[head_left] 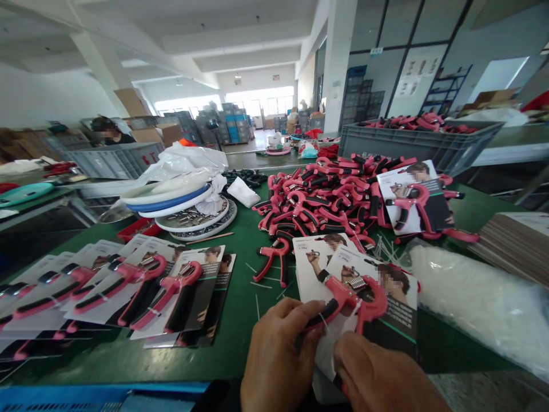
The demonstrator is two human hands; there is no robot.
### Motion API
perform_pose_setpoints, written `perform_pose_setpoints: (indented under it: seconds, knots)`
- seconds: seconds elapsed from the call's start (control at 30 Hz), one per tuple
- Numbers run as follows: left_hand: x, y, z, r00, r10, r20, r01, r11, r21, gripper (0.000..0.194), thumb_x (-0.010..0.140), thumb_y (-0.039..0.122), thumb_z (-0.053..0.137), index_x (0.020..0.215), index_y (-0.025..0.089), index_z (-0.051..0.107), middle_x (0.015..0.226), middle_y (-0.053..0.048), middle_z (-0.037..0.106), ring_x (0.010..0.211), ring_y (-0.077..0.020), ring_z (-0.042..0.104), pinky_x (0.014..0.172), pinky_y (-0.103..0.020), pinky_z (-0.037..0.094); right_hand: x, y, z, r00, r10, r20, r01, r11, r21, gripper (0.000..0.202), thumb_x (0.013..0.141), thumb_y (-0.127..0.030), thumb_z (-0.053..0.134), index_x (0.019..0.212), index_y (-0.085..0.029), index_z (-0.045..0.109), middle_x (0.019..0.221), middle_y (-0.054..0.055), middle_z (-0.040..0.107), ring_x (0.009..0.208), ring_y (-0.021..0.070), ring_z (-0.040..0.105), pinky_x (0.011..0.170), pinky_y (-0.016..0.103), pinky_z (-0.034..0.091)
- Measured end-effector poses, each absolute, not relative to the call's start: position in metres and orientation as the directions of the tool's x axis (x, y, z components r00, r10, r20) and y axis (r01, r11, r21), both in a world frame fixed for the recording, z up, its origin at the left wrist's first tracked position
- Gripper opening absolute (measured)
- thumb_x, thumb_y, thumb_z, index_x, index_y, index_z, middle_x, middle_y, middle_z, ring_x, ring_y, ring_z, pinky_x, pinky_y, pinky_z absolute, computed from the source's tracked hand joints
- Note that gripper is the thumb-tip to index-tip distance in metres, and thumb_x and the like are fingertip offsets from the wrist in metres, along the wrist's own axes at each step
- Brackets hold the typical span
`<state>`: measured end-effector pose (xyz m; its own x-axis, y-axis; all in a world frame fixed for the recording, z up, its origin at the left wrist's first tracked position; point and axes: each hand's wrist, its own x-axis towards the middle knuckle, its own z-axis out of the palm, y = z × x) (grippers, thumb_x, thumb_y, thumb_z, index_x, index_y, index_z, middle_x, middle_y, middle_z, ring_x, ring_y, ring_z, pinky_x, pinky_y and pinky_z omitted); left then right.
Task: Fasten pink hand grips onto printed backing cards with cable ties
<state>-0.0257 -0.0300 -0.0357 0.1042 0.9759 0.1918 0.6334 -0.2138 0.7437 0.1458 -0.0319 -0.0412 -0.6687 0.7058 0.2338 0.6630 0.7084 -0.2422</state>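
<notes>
A pink and black hand grip (373,300) lies on a printed backing card (401,323) at the front centre-right. My left hand (285,349) pinches the grip's left handle and the card. My right hand (373,366) is closed at the lower handle, beside a thin white tie (352,313); what its fingertips hold is hidden. More cards (302,280) lie beneath. Just beyond is a loose grip (274,260) with white ties scattered around it, and behind it a large heap of pink grips (317,197).
Overlapping carded grips (171,292) lie at the left. Stacked round plates (197,217) stand behind them. To the right are a bag of white ties (480,303), a card stack (510,243) and a grey crate (412,146) of grips. A person (111,131) is at the far left.
</notes>
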Motion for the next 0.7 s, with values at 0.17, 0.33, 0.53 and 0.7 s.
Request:
perform_pose_setpoints:
  seconds: [0.17, 0.33, 0.53, 0.7]
  knots:
    - [-0.035, -0.019, -0.039, 0.222, 0.955, 0.197, 0.428, -0.277, 0.860, 0.019, 0.080, 0.019, 0.059, 0.090, 0.028, 0.071, 0.110, -0.005, 0.056, 0.102, -0.0180, 0.056, 0.084, -0.028, 0.047, 0.137, -0.025, -0.026, -0.751, 0.626, 0.209, 0.628, 0.776, -0.064, 0.021, 0.060, -0.005, 0.044, 0.075, -0.019, 0.050, 0.066, 0.005, 0.064, 0.048, 0.0177, 0.059, 0.042, 0.027, 0.035]
    - [-0.032, -0.014, -0.034, 0.192, 0.958, 0.214, 0.468, -0.281, 0.838, 0.011, 0.075, 0.022, 0.066, 0.086, 0.024, 0.070, 0.103, -0.004, 0.061, 0.097, -0.0178, 0.058, 0.083, -0.028, 0.046, 0.138, -0.023, -0.010, -0.751, 0.646, 0.139, 0.624, 0.762, -0.170, 0.019, 0.065, -0.006, 0.044, 0.077, -0.018, 0.053, 0.071, 0.005, 0.066, 0.055, 0.0159, 0.059, 0.051, 0.024, 0.040]
    - [-0.030, -0.018, -0.024, 0.264, 0.926, 0.269, 0.696, -0.376, 0.612, 0.018, 0.075, 0.017, 0.061, 0.090, 0.026, 0.067, 0.090, 0.002, 0.071, 0.081, -0.0186, 0.061, 0.074, -0.031, 0.046, 0.150, -0.024, 0.002, -0.723, 0.691, -0.005, 0.641, 0.668, -0.378, 0.020, 0.078, -0.008, 0.039, 0.080, -0.017, 0.056, 0.079, 0.007, 0.066, 0.068, 0.0175, 0.061, 0.060, 0.025, 0.044]
    - [-0.036, -0.015, -0.023, 0.316, 0.913, 0.259, 0.676, -0.408, 0.614, 0.015, 0.075, 0.025, 0.065, 0.090, 0.027, 0.067, 0.093, 0.003, 0.072, 0.083, -0.0168, 0.062, 0.076, -0.028, 0.047, 0.156, -0.021, -0.001, -0.725, 0.688, 0.017, 0.583, 0.626, -0.518, 0.020, 0.084, -0.011, 0.038, 0.083, -0.018, 0.056, 0.080, 0.006, 0.065, 0.071, 0.0160, 0.060, 0.065, 0.025, 0.046]
